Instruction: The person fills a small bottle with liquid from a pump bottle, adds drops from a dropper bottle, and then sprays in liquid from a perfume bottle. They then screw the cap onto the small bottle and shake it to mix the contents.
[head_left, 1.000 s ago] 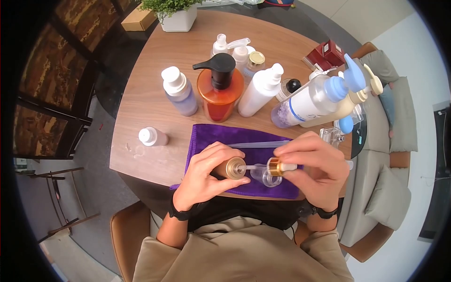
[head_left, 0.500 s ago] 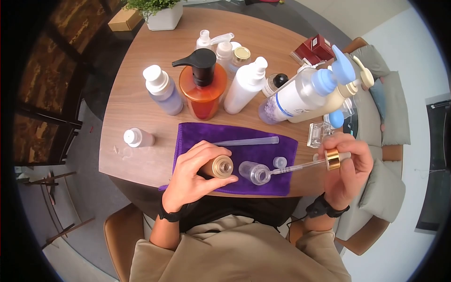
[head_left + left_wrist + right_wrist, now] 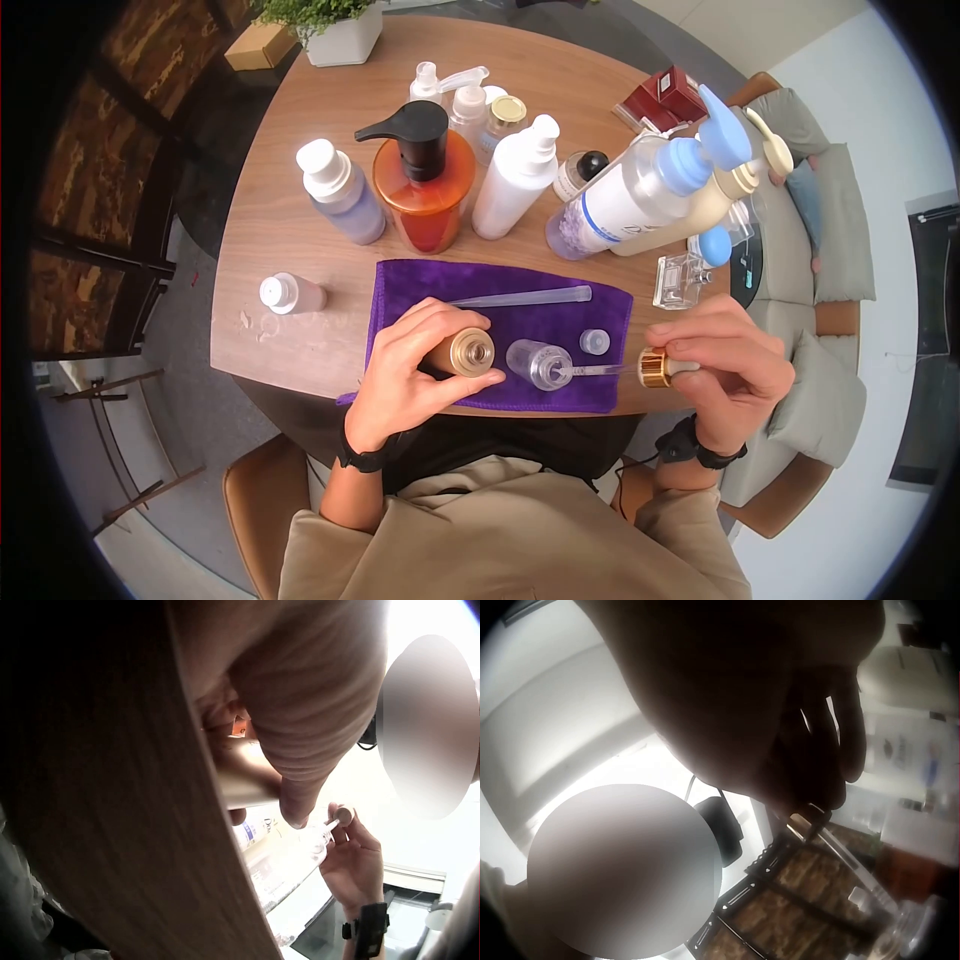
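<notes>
My left hand [image 3: 410, 365] grips a tan-gold bottle [image 3: 470, 352] whose neck is uncapped; in the left wrist view the thumb lies along the bottle [image 3: 251, 776]. With thumb and fingertips my right hand [image 3: 735, 360] pinches a dropper [image 3: 655, 368] by its gold collar and pale bulb. The glass tube points left, its tip at the mouth of a small clear bottle [image 3: 535, 358] on the purple towel [image 3: 600, 395]. From the right wrist view, the dropper [image 3: 806, 823] likewise reaches to the clear bottle's mouth.
A small clear cap [image 3: 594, 342] and a translucent tube [image 3: 525, 297] lie on the towel. Behind stand an amber pump bottle [image 3: 425, 185], a white bottle [image 3: 512, 185] and a blue-topped pump bottle [image 3: 630, 205]. A small white-capped bottle [image 3: 295, 294] is at left, a glass bottle [image 3: 680, 282] at right.
The dropper was at the tan-gold bottle's mouth, then swung out to the right. Now my right hand has brought it back left, its tip at the clear bottle's mouth. My left hand keeps its grip.
</notes>
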{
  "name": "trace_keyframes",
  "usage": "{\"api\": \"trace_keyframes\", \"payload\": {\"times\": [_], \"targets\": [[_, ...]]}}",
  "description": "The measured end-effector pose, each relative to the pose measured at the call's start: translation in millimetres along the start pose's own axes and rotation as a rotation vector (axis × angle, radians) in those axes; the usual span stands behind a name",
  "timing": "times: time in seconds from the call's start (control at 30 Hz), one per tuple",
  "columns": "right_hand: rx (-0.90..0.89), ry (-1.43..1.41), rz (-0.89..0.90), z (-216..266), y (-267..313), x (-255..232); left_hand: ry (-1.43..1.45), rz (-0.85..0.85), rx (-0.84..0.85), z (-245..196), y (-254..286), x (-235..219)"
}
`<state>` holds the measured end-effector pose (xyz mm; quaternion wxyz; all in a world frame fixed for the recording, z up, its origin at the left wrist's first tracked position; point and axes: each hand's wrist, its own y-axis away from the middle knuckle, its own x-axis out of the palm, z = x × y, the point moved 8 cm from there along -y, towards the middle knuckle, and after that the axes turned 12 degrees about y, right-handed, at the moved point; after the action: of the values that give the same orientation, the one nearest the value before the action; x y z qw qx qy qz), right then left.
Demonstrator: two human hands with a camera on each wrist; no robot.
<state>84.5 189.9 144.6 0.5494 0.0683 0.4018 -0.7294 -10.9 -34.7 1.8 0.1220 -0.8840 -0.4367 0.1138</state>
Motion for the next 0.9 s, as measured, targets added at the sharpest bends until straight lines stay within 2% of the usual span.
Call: {"api": "trace_keyframes", "payload": {"times": [0.43,0.5,0.6,0.67,0.77,0.9], "targets": [[-0.004,0.051,0.038,3.0,-1.4,7.1,0.005,0.006,0.009,-2.1,-0.6,-0.3],[-0.008,-0.045,-0.122,-7.8,4.2,-2.3,0.003,0.009,0.000,-1.7,-0.4,-0.5],[0.059,-0.213,-0.205,-18.0,10.0,0.1,-0.001,0.016,-0.005,-0.3,0.1,-0.1],[0.058,-0.257,-0.192,-16.1,8.9,11.9,-0.004,0.021,-0.001,-1.2,0.2,0.2],[0.041,-0.228,0.017,-9.7,-0.7,39.9,-0.005,0.023,-0.013,-2.0,0.3,0.1],[0.025,-0.174,0.059,-7.5,-4.1,56.3,0.000,0.021,-0.017,-1.0,0.4,-0.4]]}}
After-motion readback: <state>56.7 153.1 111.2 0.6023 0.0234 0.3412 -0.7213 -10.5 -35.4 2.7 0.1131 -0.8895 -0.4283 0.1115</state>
